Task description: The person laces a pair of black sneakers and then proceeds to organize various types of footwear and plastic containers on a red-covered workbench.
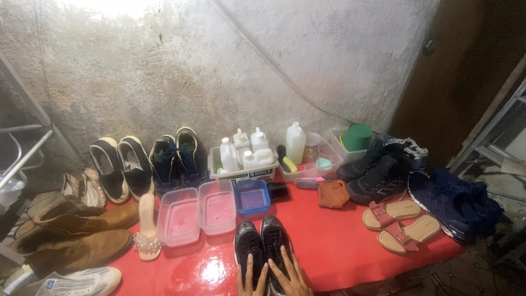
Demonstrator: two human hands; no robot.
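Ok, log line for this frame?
left hand flat on black shoes | right hand flat on same | red table | clear tubs behind

Both hands (pixel 272 277) are cropped at 6 o'clock, wrists unseen. Heels of the black shoes (pixel 261 241) are covered by fingers. Grey sneaker (pixel 76 282) is clipped at 7 o'clock.

Rear wall (pixel 219 60): bare plaster, grey, stained and patchy, lit brightest at 12 o'clock. A thin cable (pixel 274 66) runs diagonally down it from 12 toward 3 o'clock. Dark brown door (pixel 455 71) at 2 o'clock. Metal frame (pixel 493 131) at 3 o'clock, grey rubble floor (pixel 493 170) beneath. Metal rack (pixel 22 148) at 9 o'clock. Red table (pixel 339 241), glossy and wet, occupies the centre to 6 o'clock.
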